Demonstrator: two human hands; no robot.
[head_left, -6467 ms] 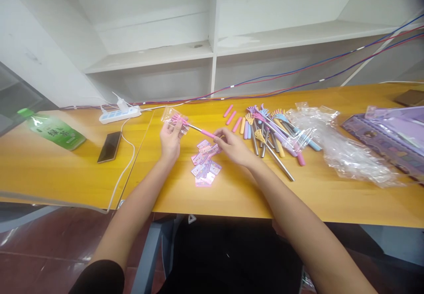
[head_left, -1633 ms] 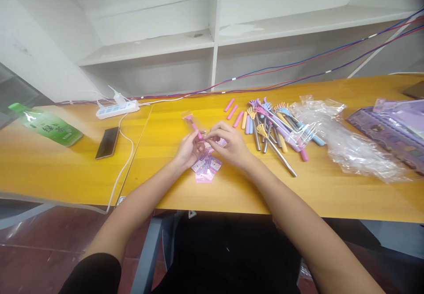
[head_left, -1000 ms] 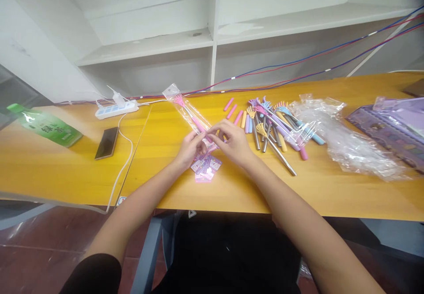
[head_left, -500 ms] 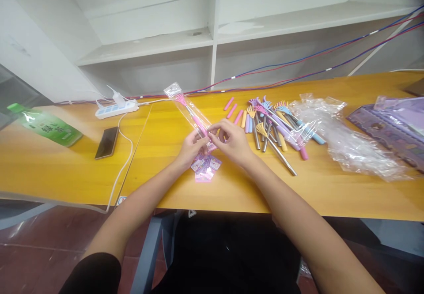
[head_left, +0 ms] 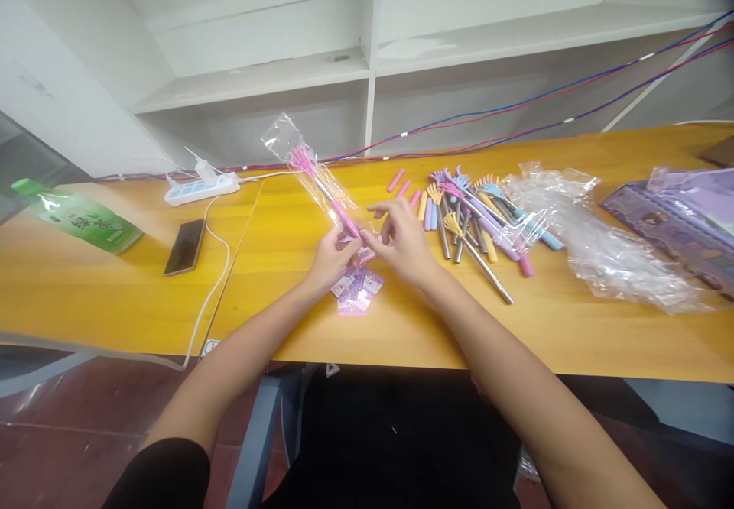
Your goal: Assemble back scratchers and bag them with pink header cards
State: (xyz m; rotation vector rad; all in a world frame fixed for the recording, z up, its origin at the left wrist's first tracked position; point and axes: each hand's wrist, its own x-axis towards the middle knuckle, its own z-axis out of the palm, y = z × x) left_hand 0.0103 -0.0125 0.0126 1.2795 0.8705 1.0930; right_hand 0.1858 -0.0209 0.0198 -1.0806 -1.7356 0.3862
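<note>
Bagging step, prob.: pink scratcher (head_left: 338, 211) in clear bag (head_left: 280, 136).
L hand (head_left: 333, 258) grips handle end; R hand (head_left: 402, 240) fingers part-raised, can't tell if pinching. Over tabletop (head_left: 321, 333), head twd back edge; next prob. needs steady hold.

Bright, fairly even exposure; source outside frame. Lower recesses of white shelving (head_left: 321, 69), 12 o'clock, in soft grey shade. Pale glare on counter (head_left: 23, 268), 9 o'clock; glints on clear plastic sleeve (head_left: 283, 139), 10, and crumpled plastic bags (head_left: 622, 245), 3. Wide-angle stretch at edges; dark corner, 2 o'clock. Fine detail soft.
</note>
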